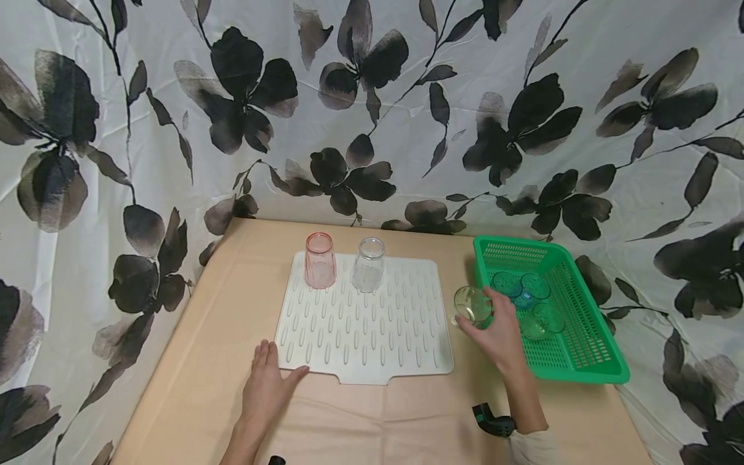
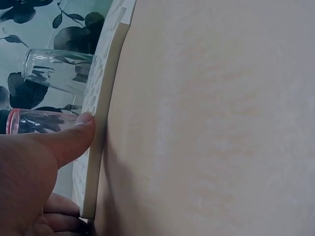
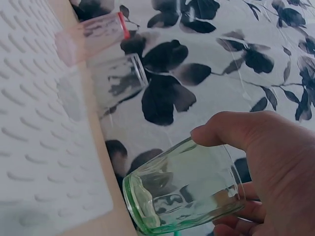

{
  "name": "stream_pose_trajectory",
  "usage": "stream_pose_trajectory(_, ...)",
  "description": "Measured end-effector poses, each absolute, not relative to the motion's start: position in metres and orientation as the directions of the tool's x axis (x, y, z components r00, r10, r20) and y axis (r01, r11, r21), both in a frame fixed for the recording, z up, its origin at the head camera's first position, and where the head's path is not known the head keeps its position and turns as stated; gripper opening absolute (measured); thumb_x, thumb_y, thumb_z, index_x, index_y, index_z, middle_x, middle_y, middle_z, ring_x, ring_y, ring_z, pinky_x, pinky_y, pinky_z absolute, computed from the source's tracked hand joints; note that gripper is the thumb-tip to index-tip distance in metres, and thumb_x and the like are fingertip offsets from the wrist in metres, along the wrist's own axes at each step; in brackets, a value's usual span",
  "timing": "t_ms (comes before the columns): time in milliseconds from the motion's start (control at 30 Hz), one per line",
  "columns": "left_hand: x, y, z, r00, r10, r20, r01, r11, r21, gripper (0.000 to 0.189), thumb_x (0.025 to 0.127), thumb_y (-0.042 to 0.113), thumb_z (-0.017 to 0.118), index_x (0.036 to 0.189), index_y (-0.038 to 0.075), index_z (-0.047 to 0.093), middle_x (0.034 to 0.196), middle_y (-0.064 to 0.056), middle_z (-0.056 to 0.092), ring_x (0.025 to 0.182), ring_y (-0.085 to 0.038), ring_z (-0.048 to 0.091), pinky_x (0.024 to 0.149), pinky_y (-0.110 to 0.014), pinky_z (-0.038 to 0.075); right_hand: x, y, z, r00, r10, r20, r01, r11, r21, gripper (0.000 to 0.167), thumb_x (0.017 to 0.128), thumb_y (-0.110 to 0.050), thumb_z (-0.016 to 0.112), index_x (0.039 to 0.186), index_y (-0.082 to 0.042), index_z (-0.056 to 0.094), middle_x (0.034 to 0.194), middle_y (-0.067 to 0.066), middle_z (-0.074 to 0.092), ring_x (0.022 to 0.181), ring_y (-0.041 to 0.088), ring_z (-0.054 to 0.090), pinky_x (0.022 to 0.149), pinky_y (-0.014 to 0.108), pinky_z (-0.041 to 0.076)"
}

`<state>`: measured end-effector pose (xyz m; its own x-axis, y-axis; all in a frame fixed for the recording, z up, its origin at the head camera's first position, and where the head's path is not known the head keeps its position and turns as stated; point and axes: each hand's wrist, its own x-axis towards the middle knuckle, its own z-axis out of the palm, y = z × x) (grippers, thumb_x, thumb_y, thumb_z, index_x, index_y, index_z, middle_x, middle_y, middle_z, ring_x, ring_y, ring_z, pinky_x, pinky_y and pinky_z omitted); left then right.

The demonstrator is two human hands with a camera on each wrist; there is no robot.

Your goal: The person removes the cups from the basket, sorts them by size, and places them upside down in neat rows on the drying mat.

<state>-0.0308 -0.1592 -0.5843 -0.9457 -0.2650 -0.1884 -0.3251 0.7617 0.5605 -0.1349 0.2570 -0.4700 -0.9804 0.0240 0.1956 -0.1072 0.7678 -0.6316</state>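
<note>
My right hand (image 1: pixel 496 329) grips a pale green glass (image 1: pixel 473 305) between thumb and fingers, in the gap between the mat and the basket. In the right wrist view, the thick green end of this glass points to the lower left, away from the palm. My left hand (image 1: pixel 268 384) rests at the near left corner of a white ridged drying mat (image 1: pixel 366 336). Its thumb lies on the mat's front edge, with straight fingers along the left side. At the mat's back stand a pink glass (image 1: pixel 320 261) and a clear glass (image 1: pixel 369 266), side by side.
Right of the mat sits a green slatted basket (image 1: pixel 599 352) with several blue and green glasses (image 1: pixel 535 286) inside. A beige cloth (image 1: pixel 343 420) covers the table. Behind it hangs a white curtain (image 1: pixel 430 142) with dark flowers.
</note>
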Motion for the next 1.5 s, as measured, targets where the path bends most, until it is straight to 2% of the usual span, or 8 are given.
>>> stream_pose_trajectory(300, -0.03, -0.162, -0.582, -0.943, -0.262, -0.205, -0.333, 0.734, 0.592, 0.104, 0.087, 0.048, 0.074, 0.151, -0.016, 0.023, 0.159, -0.039, 0.015, 0.15, -0.053, 0.012, 0.123, -0.062, 0.018, -0.125, 0.224, -0.472, -0.989, -0.046, 0.143, -0.127, 0.768, -0.628, 0.089, 0.077, -0.033, 0.083, 0.148, -0.002, 0.042, 0.145, 0.021, 0.049, 0.132, 0.039, 0.047, 0.105, 0.064, 0.045)
stream_pose_trajectory(533, -0.031, -0.154, -0.574, -0.941, -0.259, -0.217, -0.338, 0.71, 0.618, 0.107, 0.087, 0.049, 0.074, 0.154, -0.012, 0.017, 0.162, -0.036, 0.011, 0.152, -0.051, 0.008, 0.123, -0.061, 0.017, -0.117, 0.203, -0.48, -0.969, -0.131, 0.21, -0.238, 0.721, -0.65, 0.087, 0.072, -0.027, 0.088, 0.144, -0.001, 0.047, 0.138, 0.018, 0.055, 0.125, 0.035, 0.053, 0.101, 0.055, 0.051)
stream_pose_trajectory(733, -0.033, -0.139, -0.567, -0.981, -0.173, -0.09, -0.189, 0.736, 0.65, 0.107, 0.083, 0.049, 0.078, 0.153, -0.012, 0.024, 0.162, -0.033, 0.02, 0.151, -0.051, 0.018, 0.121, -0.061, 0.027, -0.111, 0.186, -0.486, -0.957, -0.187, 0.221, -0.288, 0.699, -0.655, 0.086, 0.07, -0.026, 0.09, 0.143, -0.004, 0.049, 0.136, 0.013, 0.058, 0.115, 0.029, 0.058, 0.092, 0.047, 0.055)
stream_pose_trajectory(833, -0.034, -0.131, -0.561, -0.993, -0.109, -0.033, -0.102, 0.72, 0.686, 0.107, 0.081, 0.051, 0.08, 0.154, -0.008, 0.027, 0.162, -0.027, 0.027, 0.151, -0.045, 0.025, 0.12, -0.058, 0.031, -0.107, 0.177, -0.488, -0.95, -0.219, 0.221, -0.311, 0.684, -0.659, 0.086, 0.069, -0.024, 0.09, 0.142, -0.005, 0.05, 0.135, 0.012, 0.059, 0.112, 0.026, 0.059, 0.09, 0.044, 0.055)
stream_pose_trajectory(967, -0.036, -0.12, -0.551, -0.999, -0.043, 0.016, -0.016, 0.663, 0.749, 0.104, 0.076, 0.053, 0.082, 0.154, 0.0, 0.036, 0.16, -0.018, 0.038, 0.148, -0.037, 0.036, 0.12, -0.052, 0.036, -0.101, 0.165, -0.488, -0.94, -0.266, 0.213, -0.339, 0.667, -0.663, 0.086, 0.068, -0.024, 0.091, 0.142, -0.005, 0.051, 0.134, 0.011, 0.06, 0.116, 0.026, 0.059, 0.093, 0.046, 0.055)
stream_pose_trajectory(1167, -0.041, -0.105, -0.537, -0.997, 0.048, 0.066, 0.082, 0.546, 0.834, 0.091, 0.072, 0.046, 0.088, 0.148, 0.011, 0.05, 0.151, -0.006, 0.053, 0.127, -0.032, 0.061, 0.103, -0.043, 0.055, -0.092, 0.152, -0.489, -0.913, -0.355, 0.199, -0.391, 0.632, -0.669, 0.089, 0.068, -0.025, 0.092, 0.144, -0.009, 0.05, 0.135, 0.007, 0.061, 0.122, 0.025, 0.059, 0.098, 0.047, 0.055)
stream_pose_trajectory(1233, -0.043, -0.101, -0.533, -0.993, 0.092, 0.075, 0.111, 0.496, 0.861, 0.088, 0.073, 0.042, 0.088, 0.147, 0.014, 0.051, 0.15, -0.003, 0.054, 0.127, -0.029, 0.062, 0.101, -0.039, 0.057, -0.089, 0.149, -0.489, -0.903, -0.382, 0.197, -0.408, 0.618, -0.672, 0.09, 0.068, -0.025, 0.092, 0.145, -0.009, 0.049, 0.134, 0.005, 0.061, 0.122, 0.023, 0.059, 0.099, 0.045, 0.055)
stream_pose_trajectory(1500, -0.048, -0.095, -0.526, -0.956, 0.257, 0.143, 0.237, 0.387, 0.891, 0.084, 0.075, 0.047, 0.084, 0.148, 0.023, 0.049, 0.147, 0.003, 0.055, 0.131, -0.019, 0.058, 0.103, -0.034, 0.056, -0.08, 0.14, -0.486, -0.849, -0.486, 0.207, -0.489, 0.577, -0.654, 0.091, 0.07, -0.028, 0.092, 0.147, -0.011, 0.046, 0.138, -0.001, 0.058, 0.125, 0.016, 0.057, 0.101, 0.039, 0.056)
